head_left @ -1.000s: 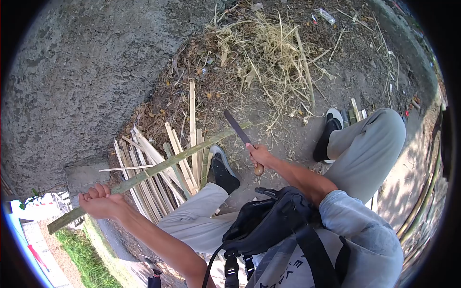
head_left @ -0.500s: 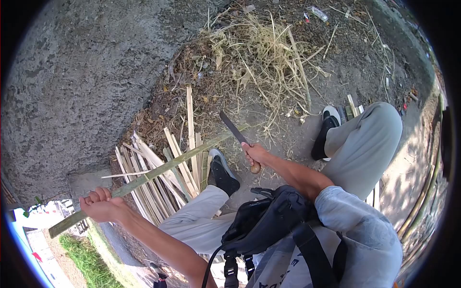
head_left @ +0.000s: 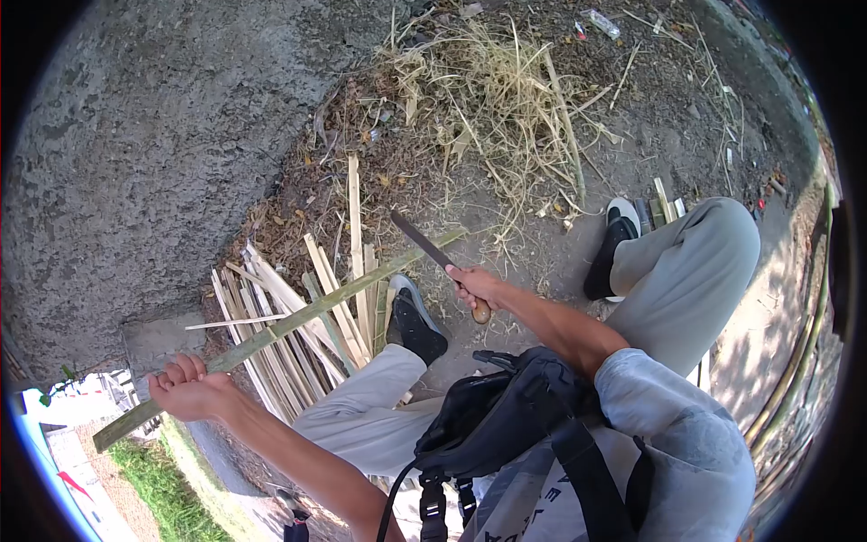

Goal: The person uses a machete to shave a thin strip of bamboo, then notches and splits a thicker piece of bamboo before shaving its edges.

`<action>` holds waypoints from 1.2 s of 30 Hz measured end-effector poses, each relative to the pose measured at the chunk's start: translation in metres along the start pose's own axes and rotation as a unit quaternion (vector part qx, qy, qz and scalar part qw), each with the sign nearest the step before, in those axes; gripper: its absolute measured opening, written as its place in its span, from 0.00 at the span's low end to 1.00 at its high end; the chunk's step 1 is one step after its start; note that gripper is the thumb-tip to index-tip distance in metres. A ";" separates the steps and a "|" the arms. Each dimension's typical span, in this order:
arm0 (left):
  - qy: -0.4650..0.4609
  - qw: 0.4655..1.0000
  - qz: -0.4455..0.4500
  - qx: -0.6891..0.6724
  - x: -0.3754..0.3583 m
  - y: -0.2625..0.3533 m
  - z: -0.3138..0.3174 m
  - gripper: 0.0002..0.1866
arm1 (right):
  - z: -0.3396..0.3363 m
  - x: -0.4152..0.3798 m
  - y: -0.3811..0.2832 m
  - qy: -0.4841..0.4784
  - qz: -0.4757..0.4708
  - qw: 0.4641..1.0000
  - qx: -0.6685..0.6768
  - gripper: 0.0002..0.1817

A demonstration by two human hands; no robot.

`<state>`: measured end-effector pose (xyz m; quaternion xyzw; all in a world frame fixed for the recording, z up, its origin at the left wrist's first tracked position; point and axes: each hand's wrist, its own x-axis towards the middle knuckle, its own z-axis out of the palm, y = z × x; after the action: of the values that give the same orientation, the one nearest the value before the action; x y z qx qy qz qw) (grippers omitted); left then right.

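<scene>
A long green bamboo strip (head_left: 312, 310) slants from the lower left up to the middle of the view. Near its lower end my left hand (head_left: 188, 388) is closed around it. My right hand (head_left: 474, 287) grips a long knife (head_left: 423, 242) by its wooden handle. The dark blade points up and to the left, crossing over the strip near its far end; whether the two touch I cannot tell.
Pale split strips (head_left: 287, 361) lie in a pile beside my left shoe (head_left: 415, 321). Dry shavings (head_left: 506, 99) are heaped ahead. A rough grey concrete surface (head_left: 172, 154) is at upper left. Long poles (head_left: 799, 361) lie at far right.
The knife blade has swung a little to the left, and my right hand has shifted slightly left with it. My left hand and the strip have hardly moved.
</scene>
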<state>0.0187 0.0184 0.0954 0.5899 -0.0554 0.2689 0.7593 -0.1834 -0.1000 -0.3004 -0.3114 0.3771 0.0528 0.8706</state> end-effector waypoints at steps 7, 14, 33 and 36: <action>0.009 0.999 -0.012 -0.039 0.005 -0.004 -0.018 0.21 | 0.002 0.035 0.005 0.095 -0.051 0.994 0.025 0.24; -0.010 0.998 -0.025 -0.064 -0.003 0.004 -0.019 0.22 | 0.018 0.002 -0.001 0.020 -0.078 0.997 0.009 0.24; -0.115 0.986 -0.030 -0.119 -0.017 0.015 -0.012 0.24 | -0.021 0.028 0.009 0.103 -0.036 0.994 0.015 0.23; -0.109 0.986 -0.033 -0.122 -0.016 0.012 -0.016 0.24 | -0.011 0.028 0.018 0.066 -0.005 0.995 0.071 0.23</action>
<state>-0.0043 0.0300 0.0947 0.5198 -0.1505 0.1687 0.8239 -0.1764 -0.0958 -0.3344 -0.2532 0.4346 0.0006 0.8643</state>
